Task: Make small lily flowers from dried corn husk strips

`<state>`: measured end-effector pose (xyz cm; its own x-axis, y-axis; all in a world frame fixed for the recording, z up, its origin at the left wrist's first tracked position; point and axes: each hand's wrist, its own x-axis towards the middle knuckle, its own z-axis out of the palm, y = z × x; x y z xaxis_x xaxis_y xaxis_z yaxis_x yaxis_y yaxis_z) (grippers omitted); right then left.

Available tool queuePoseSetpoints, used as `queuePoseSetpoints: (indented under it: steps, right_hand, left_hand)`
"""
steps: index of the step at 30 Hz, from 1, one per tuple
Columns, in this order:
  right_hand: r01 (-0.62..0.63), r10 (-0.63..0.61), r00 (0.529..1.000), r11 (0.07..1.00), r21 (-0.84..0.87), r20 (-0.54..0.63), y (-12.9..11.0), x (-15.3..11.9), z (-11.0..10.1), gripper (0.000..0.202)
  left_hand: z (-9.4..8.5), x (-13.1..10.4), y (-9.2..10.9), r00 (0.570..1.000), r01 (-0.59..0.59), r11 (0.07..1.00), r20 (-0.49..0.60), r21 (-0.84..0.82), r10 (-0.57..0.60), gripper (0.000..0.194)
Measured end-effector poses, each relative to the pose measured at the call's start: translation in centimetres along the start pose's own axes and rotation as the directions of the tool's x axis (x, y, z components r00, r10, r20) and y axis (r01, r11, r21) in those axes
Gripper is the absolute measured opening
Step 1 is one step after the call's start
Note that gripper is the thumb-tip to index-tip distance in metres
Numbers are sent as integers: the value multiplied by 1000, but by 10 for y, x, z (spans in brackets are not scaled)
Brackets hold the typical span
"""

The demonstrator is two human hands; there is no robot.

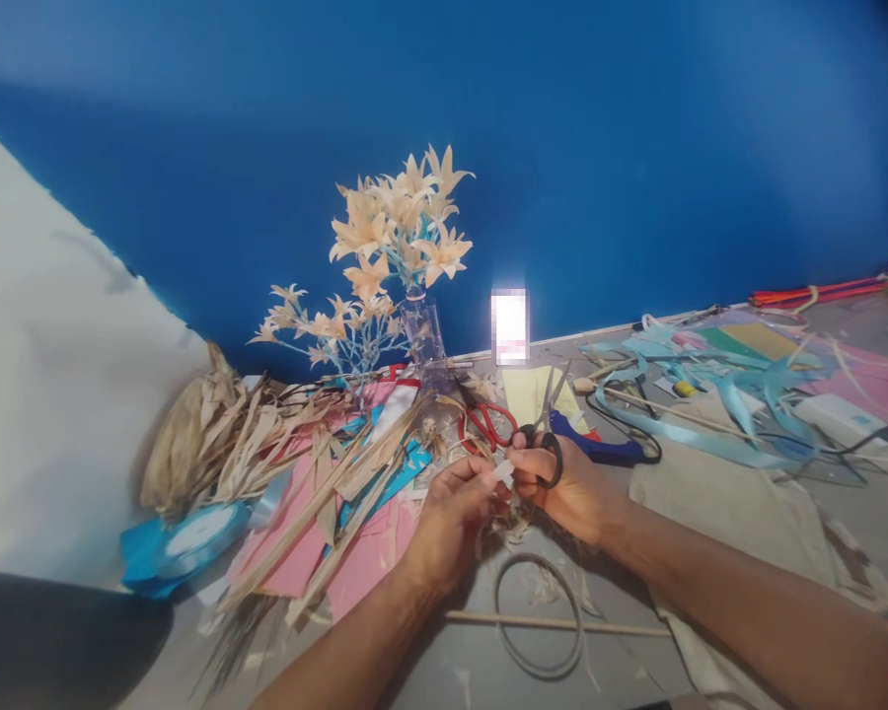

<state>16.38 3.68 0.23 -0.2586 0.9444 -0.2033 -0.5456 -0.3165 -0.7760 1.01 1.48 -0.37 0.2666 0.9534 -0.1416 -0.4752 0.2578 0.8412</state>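
My left hand [455,503] pinches a small whitish piece [503,473] between thumb and fingers. Close beside it, my right hand [573,488] has a pair of black-handled scissors [554,399] hooked on its fingers, the blades pointing up and away. The right thumb and fingertip also meet at the edge of the whitish piece. Just beyond my hands lie red-handled scissors [488,424] and a tool with a blue handle [599,444]. Below them, a wire ring [497,602] rests across a thin stick [622,627].
Cream artificial flowers [370,222] rise from a clear bottle [421,330] by the blue wall. Dry husks [192,434], pink sheets [374,552] and a blue ribbon roll [185,542] lie left. Light blue ribbon [740,404] and pale cloth [740,523] spread right. A bright rectangle [510,325] is pixelated.
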Motion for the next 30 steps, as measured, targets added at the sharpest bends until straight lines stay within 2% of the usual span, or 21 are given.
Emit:
queuePoseSetpoints:
  steps: [2,5,9,13,17,19,22,25,28,30]
  right_hand:
    - [19,-21,999,999,-44,-31,0,0,1,38]
    - [39,-41,998,998,-44,-47,0,1,0,39]
    - [63,-66,997,996,-62,-46,3,2,-2,37]
    - [105,-114,993,971,-217,-29,6,3,-3,33]
    - [175,-220,975,847,-502,-31,-6,8,-10,29]
    - [200,-252,968,784,-588,-6,-13,11,-15,28]
    - [169,-165,984,785,-596,61,-16,12,-17,36]
    - [70,37,986,789,-611,161,-7,7,-12,37]
    - [1,235,924,787,-617,302,6,0,-8,30]
    - [3,263,898,797,-604,352,13,-2,-8,29]
  left_hand:
    - [0,0,0,1000,10,999,-22,48,-9,16]
    - [-2,2,1,999,28,999,-23,-26,-29,14]
    - [-2,1,3,1000,27,991,5,-130,-26,26]
    - [1,0,2,1000,14,1000,-6,4,-14,21]
    - [-5,3,1,999,18,999,-41,31,-17,20]
    - [-9,4,2,999,14,1000,-46,12,-14,20]
    - [-11,4,6,1000,-16,999,-13,-35,15,20]
    - [-7,-2,11,998,-39,996,52,-76,43,20]
    - [-3,-7,12,981,72,992,187,-103,-52,22]
    - [-3,-8,10,965,124,986,246,-113,-93,24]
